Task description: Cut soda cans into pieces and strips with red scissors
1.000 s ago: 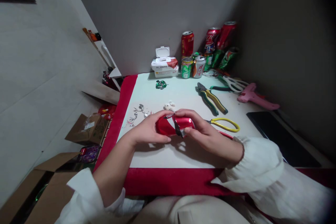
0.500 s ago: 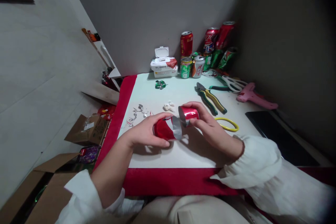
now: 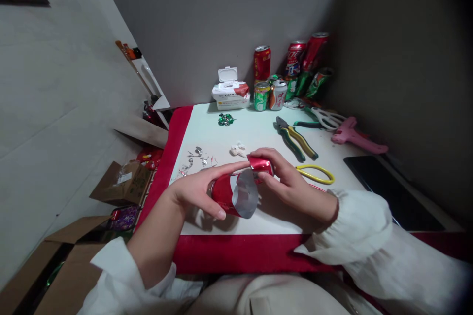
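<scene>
My left hand [image 3: 201, 191] is wrapped round a cut red can [image 3: 223, 196], which lies on its side in the air with its open, silvery end facing right. My right hand [image 3: 283, 177] grips a smaller red can piece [image 3: 261, 167] between thumb and fingers. That piece is right beside the upper rim of the larger can; whether they touch is hard to tell. Both are held above the white table mat [image 3: 236, 229]. Behind them lies a crumpled white tissue [image 3: 238, 149], and silvery scraps [image 3: 199, 156] are to the left.
Yellow-green pliers [image 3: 295, 139], a yellow ring [image 3: 316, 174], a pink glue gun [image 3: 356, 137] and a black tablet [image 3: 391, 192] lie on the right. Along the back stand a wipes pack [image 3: 231, 96] and several cans [image 3: 261, 96]. Green pieces [image 3: 225, 119] lie nearer.
The larger can has turned so its open end shows more and sits lower. The smaller piece has moved slightly left, to the larger can's upper rim, and its opening no longer shows.
</scene>
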The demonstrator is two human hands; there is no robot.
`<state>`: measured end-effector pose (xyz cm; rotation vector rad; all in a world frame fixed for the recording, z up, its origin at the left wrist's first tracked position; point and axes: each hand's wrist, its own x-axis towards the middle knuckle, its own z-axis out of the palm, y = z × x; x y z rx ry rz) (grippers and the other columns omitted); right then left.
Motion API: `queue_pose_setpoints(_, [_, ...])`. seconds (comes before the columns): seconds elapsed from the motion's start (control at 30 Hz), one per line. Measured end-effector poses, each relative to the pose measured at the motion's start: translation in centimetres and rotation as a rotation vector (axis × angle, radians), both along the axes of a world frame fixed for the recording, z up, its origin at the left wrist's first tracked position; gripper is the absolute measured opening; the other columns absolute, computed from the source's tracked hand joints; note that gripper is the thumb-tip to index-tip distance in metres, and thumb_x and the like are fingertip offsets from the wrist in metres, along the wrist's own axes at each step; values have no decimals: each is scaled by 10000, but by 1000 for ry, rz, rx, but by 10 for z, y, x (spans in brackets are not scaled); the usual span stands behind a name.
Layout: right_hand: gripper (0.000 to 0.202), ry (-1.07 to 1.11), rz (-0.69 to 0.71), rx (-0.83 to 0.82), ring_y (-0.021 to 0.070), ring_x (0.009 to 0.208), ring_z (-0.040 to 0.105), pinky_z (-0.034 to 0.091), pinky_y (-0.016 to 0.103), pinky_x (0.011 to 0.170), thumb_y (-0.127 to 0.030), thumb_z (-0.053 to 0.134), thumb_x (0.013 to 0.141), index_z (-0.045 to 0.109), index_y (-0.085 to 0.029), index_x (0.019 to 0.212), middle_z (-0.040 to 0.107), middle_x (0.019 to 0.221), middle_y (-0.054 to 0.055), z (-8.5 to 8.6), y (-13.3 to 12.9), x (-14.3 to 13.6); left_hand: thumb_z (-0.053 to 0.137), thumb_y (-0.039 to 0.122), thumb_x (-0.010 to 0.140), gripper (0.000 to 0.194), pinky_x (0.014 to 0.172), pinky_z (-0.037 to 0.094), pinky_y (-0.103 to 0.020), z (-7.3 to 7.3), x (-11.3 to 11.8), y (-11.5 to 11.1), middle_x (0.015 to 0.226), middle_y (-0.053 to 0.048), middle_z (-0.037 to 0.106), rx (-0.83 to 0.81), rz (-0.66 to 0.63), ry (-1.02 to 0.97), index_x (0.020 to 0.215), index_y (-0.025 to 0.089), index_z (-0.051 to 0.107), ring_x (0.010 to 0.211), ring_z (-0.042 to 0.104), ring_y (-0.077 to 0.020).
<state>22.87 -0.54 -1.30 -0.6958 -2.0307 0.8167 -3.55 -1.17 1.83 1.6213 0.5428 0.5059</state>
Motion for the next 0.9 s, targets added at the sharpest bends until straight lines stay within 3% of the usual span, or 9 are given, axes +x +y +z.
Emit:
queue_pose_setpoints(0.27, [323, 30, -37, -112, 219, 1132, 594, 465, 395, 1011, -296, 561, 991, 481, -283, 1304, 581, 1263, 69, -2, -2, -2, 919, 240, 559, 1056, 1187, 360, -494, 6, 1, -4, 1377, -160, 641, -18, 48, -15, 1517, 189, 478, 1438, 447, -391])
queue_pose_setpoints(0.43, [237, 72, -76, -175, 176, 966, 586, 488, 334, 874, -277, 523, 1001, 486, -283, 1235, 559, 1174, 42, -4, -2, -2, 910, 213, 564, 1059, 1191, 355, -476, 8, 1, -7, 1378, -142, 643, -63, 64, -26, 1525, 196, 465, 1440, 447, -374])
queue_pose_setpoints(0.6, [215, 28, -23, -269, 166, 849, 564, 494, 320, 789, -354, 471, 1035, 437, -269, 1229, 560, 1056, 31, 1, -7, -3, 899, 198, 575, 1076, 1185, 360, -473, 7, 2, -6, 1393, -146, 636, -113, 31, -58, 1545, 193, 432, 1419, 477, -367])
queue_pose_setpoints(0.73, [247, -10, 10, -258, 204, 1046, 591, 493, 363, 927, -392, 444, 1047, 441, -276, 1265, 569, 1178, 61, 6, -11, -5, 909, 190, 556, 1083, 1198, 337, -479, 3, 0, -4, 1456, -159, 589, -105, 30, -46, 1535, 188, 446, 1442, 446, -377])
queue_pose_setpoints(0.9, [368, -18, 38, -277, 251, 1357, 483, 363, 460, 1171, -434, 472, 1034, 416, -321, 1381, 490, 1451, 85, 7, -11, -3, 920, 197, 544, 1067, 1201, 328, -495, 0, -3, -3, 1509, -170, 539, -88, 55, -38, 1515, 185, 477, 1449, 433, -389])
